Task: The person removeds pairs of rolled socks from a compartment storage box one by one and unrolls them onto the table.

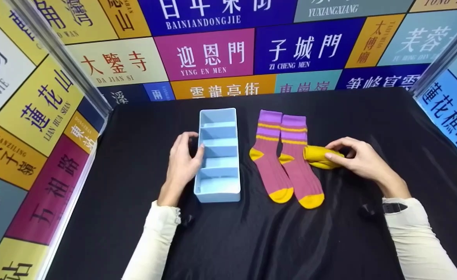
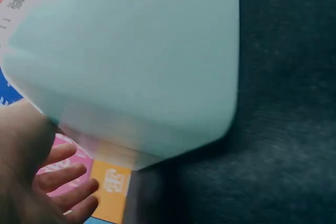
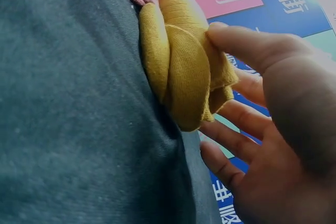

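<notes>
My left hand [image 1: 183,159] is at the left side of a light blue box [image 1: 217,197] with several compartments, its thumb right at the rim. In the left wrist view the box's outer wall [image 2: 136,51] fills the upper middle, hiding the thumb; the other fingers [image 2: 60,179] are loosely spread below it. A rolled yellow sock bundle [image 1: 317,155] lies on the right, pinched by my right hand [image 1: 362,157] between thumb and fingers. In the right wrist view the thumb tip touches the folded bundle [image 3: 186,72]. A flat pair of pink socks [image 1: 269,171] overlaps the bundle's left end.
Black cloth [image 1: 275,245] covers the table. Panels with Chinese lettering [image 1: 212,54] stand behind it and along both sides, joined by metal corner posts [image 1: 72,66].
</notes>
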Tool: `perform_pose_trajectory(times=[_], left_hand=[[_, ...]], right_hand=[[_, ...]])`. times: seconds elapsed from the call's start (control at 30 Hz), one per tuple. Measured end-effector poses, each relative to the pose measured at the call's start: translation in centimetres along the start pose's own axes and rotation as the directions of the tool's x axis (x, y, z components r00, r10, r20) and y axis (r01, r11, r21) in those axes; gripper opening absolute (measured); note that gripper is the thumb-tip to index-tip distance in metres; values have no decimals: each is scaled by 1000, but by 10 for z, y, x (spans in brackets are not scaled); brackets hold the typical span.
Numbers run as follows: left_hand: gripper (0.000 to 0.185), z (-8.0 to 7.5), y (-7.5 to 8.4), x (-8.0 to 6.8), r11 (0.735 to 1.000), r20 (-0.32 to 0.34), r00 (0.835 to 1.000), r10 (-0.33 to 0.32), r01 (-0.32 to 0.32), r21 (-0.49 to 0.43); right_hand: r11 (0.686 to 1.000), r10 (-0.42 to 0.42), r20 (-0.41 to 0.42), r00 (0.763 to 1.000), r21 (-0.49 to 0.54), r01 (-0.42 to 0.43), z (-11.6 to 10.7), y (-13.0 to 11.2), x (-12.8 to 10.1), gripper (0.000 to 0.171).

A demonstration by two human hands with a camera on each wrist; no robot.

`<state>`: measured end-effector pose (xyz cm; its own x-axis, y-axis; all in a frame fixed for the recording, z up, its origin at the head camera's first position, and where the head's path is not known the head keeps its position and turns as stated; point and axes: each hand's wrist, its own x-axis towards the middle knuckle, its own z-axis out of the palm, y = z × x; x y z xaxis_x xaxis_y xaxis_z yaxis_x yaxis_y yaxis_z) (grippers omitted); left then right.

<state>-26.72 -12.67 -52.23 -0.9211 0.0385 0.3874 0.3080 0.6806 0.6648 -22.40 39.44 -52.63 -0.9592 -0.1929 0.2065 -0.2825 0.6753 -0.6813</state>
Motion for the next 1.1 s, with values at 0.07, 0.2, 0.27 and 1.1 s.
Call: perform_pose_trajectory(times=[0.07, 0.2, 0.27, 1.1], left_hand=[[36, -1, 8, 1, 998, -12, 999, 45, -44, 52], [34, -1, 30, 2, 983, -24, 988, 152, -149, 106], [34, 1, 45, 1, 972, -17, 977, 210, -207, 106], [53, 157, 201, -40, 852, 662, 641, 389, -523, 6]], right_hand=[[1000, 11, 5, 1000, -1, -11, 0, 1, -1, 22], [1000, 5, 21, 1000, -8, -5, 0, 3, -1, 21], [1000, -8, 26, 1000, -12, 8, 1, 5, -2, 21], [998, -51, -29, 998, -27, 50, 2, 9, 0, 17]])
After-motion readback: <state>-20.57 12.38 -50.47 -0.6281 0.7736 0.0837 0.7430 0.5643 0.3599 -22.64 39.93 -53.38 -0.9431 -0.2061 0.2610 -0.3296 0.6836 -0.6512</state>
